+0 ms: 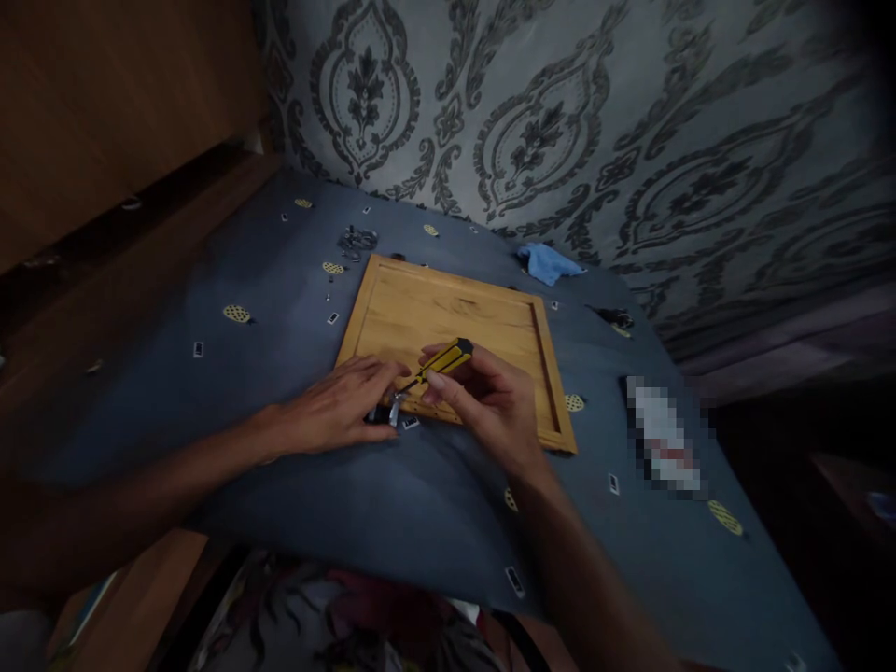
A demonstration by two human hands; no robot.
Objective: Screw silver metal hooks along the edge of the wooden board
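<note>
A wooden framed panel (448, 303), like a cabinet door, lies flat on the blue patterned cloth. In my right hand (494, 401) is a yellow and black screwdriver (444, 359), its handle pinched between thumb and fingers. The shaft slants down to the left, to a small silver metal fitting (395, 409) at the panel's near edge. My left hand (350, 401) grips this fitting between thumb and fingers and rests partly over the panel's near left corner. The fitting looks like a hinge, but the fingers cover much of it. The screwdriver's tip is too small to make out.
Behind the panel lie a pile of small metal hardware (358, 239) and a blue cloth (550, 264). A dark object (612, 317) sits to the right, with a blurred-out white packet (664, 437) nearer. Patterned wallpaper (539, 121) rises behind; wooden furniture (119, 112) stands left.
</note>
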